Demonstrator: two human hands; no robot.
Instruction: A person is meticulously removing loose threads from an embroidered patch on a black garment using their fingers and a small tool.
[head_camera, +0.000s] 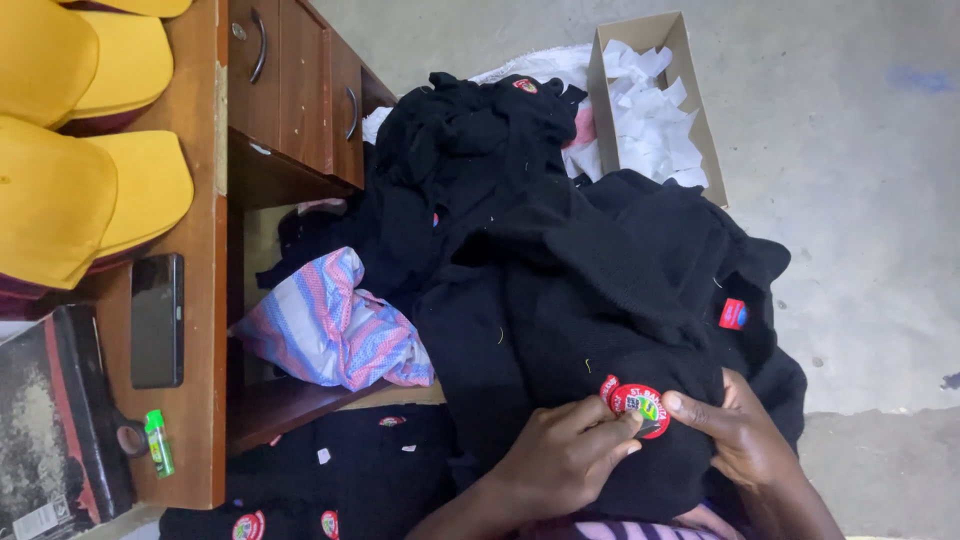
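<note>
A black knitted garment lies heaped over my lap. A round red badge sits on its near fold. My left hand pinches the badge's left edge with fingertips together. My right hand grips the black fabric just right of the badge, thumb pressed by its rim. A small red label shows higher up on the same garment.
More black garments pile toward a wooden desk with drawers. On the desk lie yellow caps, a dark phone, a green glue stick. A striped pink-blue bag sits under it. A cardboard box of white scraps stands on the floor.
</note>
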